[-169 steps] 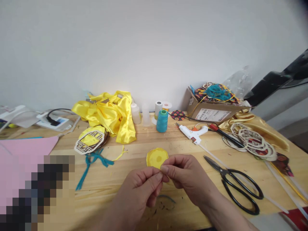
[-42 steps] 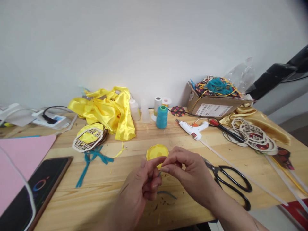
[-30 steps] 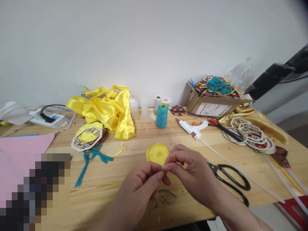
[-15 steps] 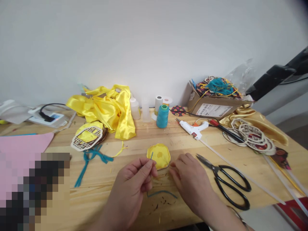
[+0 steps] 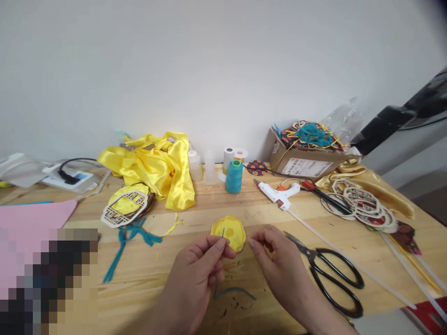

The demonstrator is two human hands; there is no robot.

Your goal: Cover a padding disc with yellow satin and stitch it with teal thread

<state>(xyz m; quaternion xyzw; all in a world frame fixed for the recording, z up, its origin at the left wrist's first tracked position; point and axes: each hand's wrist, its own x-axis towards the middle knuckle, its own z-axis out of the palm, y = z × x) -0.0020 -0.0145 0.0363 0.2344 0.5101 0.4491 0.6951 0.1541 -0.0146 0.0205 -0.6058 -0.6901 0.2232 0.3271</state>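
Note:
My left hand point(image 5: 199, 274) pinches a short piece of teal cord point(image 5: 222, 232) between thumb and forefinger, its tip poking up. My right hand point(image 5: 275, 263) hovers just to the right with its fingers curled in; whether anything is in them I cannot make out. Between and just beyond the two hands lies a small round yellow fabric piece point(image 5: 228, 231) on the wooden table point(image 5: 209, 209). A loose curved length of teal cord point(image 5: 233, 291) rests on the table below the hands.
Black scissors point(image 5: 331, 274) lie right of my right hand. Beyond are a white glue gun point(image 5: 279, 193), a teal thread spool point(image 5: 234, 176), yellow satin cloth point(image 5: 157, 165), a cardboard box point(image 5: 307, 158), wooden lattice discs point(image 5: 366, 207), a pink sheet point(image 5: 31, 223) and a teal ribbon point(image 5: 129, 237).
The hands were pinched together on the cord one second ago; they have drawn apart. The left hand keeps the cord piece, and the right hand has moved right, beside the scissors.

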